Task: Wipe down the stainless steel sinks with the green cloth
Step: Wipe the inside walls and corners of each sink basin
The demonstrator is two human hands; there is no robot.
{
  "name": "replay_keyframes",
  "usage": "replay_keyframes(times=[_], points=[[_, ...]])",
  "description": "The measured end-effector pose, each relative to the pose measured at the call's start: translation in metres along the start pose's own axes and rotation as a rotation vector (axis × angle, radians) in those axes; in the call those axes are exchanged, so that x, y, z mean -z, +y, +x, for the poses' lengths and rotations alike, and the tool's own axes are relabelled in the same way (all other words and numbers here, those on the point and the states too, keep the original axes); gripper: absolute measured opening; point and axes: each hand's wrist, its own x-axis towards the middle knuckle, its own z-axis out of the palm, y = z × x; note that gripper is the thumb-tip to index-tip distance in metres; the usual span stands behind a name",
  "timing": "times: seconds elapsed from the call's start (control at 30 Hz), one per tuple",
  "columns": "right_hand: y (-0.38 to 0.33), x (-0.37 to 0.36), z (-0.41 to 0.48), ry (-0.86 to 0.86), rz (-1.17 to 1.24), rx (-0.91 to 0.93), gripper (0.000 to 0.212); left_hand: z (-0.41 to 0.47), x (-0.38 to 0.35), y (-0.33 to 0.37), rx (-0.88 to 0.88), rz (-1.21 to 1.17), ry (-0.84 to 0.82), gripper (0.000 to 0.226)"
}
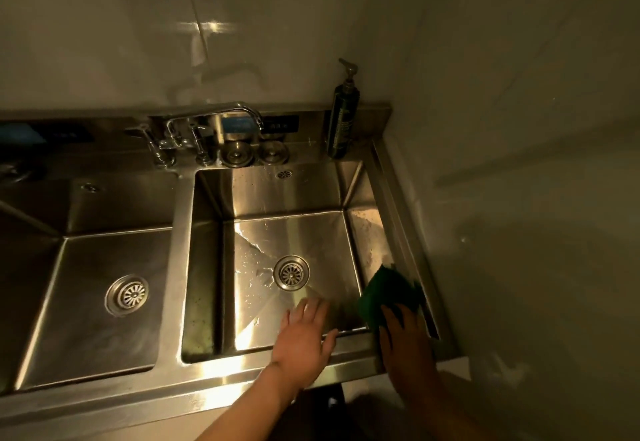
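**Item: double stainless sink set in a steel table [138, 392], seen from beside the person at work.**

- Right basin [277, 195]: drain [291, 272] at centre of the floor; water beads [249, 253] lie on the floor to the drain's left. The right wall looks speckled and dull above the cloth.
- Left basin [90, 253]: floor looks dull; no hand near it.
- Green cloth [384, 293]: against the right wall of the right basin, near the front corner.
- Right hand [405, 340]: on the cloth's near edge, pressing it to the wall. Shadow and blur hide whether the fingers lie flat or pinch it.
- Left hand [304, 333]: fingers spread, holding nothing, over the front rim of the right basin.
- Back ledge: faucet [225, 115], dark pump bottle [343, 122] in the corner.

**Handling note (judgement):** The step in hand appears to be the right wall. It would go best with firm, overlapping strokes along the wall. The cloth's edge should run into the seams and front corner. The floor is best worked toward the drain. The left basin seems not yet done.
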Motion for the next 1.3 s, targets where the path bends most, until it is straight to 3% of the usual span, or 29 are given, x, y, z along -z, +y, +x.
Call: replay_keyframes(times=[0.13,0.33,0.53,0.73,1.07,1.3], points=[[-0.054,-0.008,-0.018,0.089,0.049,0.143,0.045,-0.031,0.011,-0.039,0.035,0.035,-0.025,0.067],[-0.138,-0.028,-0.033,0.05,0.293,0.191,0.039,-0.08,0.04,-0.117,0.094,0.132,-0.007,0.072],[-0.216,-0.037,-0.022,-0.006,0.777,0.06,0.036,-0.1,0.095,-0.174,0.081,0.219,0.057,0.069],[-0.274,-0.036,0.012,-0.047,1.214,-0.246,0.034,-0.084,0.146,-0.218,0.139,0.25,0.125,0.06],[-0.352,-0.085,0.026,-0.365,1.422,-0.347,0.054,-0.005,0.19,-0.24,0.062,0.283,0.145,0.069],[-0.366,-0.128,0.046,-0.384,1.544,-0.353,0.057,0.061,0.214,-0.264,-0.162,0.37,0.107,0.064]])
